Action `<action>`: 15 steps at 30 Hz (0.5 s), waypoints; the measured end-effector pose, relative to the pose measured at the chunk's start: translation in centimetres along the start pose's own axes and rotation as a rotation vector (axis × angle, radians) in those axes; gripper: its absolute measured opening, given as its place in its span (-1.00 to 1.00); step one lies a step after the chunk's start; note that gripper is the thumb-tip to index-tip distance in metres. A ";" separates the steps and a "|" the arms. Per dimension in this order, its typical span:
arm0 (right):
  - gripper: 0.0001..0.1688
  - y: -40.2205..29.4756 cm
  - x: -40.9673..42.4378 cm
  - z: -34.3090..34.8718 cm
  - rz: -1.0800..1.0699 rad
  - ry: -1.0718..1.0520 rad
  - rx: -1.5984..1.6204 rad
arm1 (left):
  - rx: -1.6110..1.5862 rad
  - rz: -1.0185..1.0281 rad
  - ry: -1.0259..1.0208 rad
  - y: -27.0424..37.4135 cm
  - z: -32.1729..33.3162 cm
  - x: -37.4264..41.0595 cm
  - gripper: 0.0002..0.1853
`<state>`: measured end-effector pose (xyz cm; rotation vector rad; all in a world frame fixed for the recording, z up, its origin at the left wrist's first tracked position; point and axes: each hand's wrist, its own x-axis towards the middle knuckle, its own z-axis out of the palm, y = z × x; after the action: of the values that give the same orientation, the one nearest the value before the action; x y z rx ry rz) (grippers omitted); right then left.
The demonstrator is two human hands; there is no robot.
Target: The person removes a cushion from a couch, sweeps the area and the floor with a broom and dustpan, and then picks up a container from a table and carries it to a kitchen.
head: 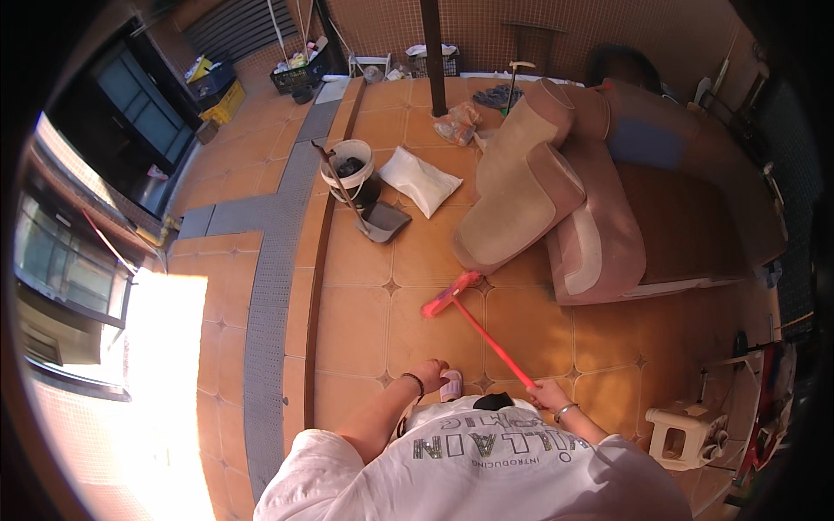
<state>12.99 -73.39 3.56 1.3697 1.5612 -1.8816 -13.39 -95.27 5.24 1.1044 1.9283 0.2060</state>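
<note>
In my right hand [547, 396] is the red handle of a push broom [490, 342], held near waist height. Its pink-red head [451, 294] rests on the orange floor tiles, one end close to the corner of a worn sofa cushion [515, 225]. My left hand [429, 376] hangs in front of me with loosely bent fingers and nothing visible in it. Ahead and to the left, a grey long-handled dustpan [384, 221] leans by a white bucket [366, 156] with dark stuff inside. Beside the bucket lies a white filled bag [420, 179].
A large worn sofa [690, 225] with loose cushions takes up the right side. A raised tiled edge [301, 312] and a grey drain strip [270, 286] run along my left. A dark post [433, 58] stands ahead, near a plastic bag [458, 122]. A beige stool [684, 433] is at right.
</note>
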 end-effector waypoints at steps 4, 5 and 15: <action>-0.80 -6.0 0.9 3.1 0.009 0.041 -0.058 | -0.038 -0.015 0.074 -2.6 -4.6 0.6 -0.53; -0.80 -7.0 1.3 3.2 -0.056 0.038 -0.127 | -0.045 -0.027 0.094 -3.1 -5.8 0.8 -0.53; -0.78 -18.3 7.0 -1.5 -0.327 0.000 -0.476 | -0.139 -0.149 0.203 -6.5 -12.0 7.1 -0.53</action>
<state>-3.39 -63.67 8.26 0.9493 2.1595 -1.5148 -28.01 -90.51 4.73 0.8714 2.1316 0.3760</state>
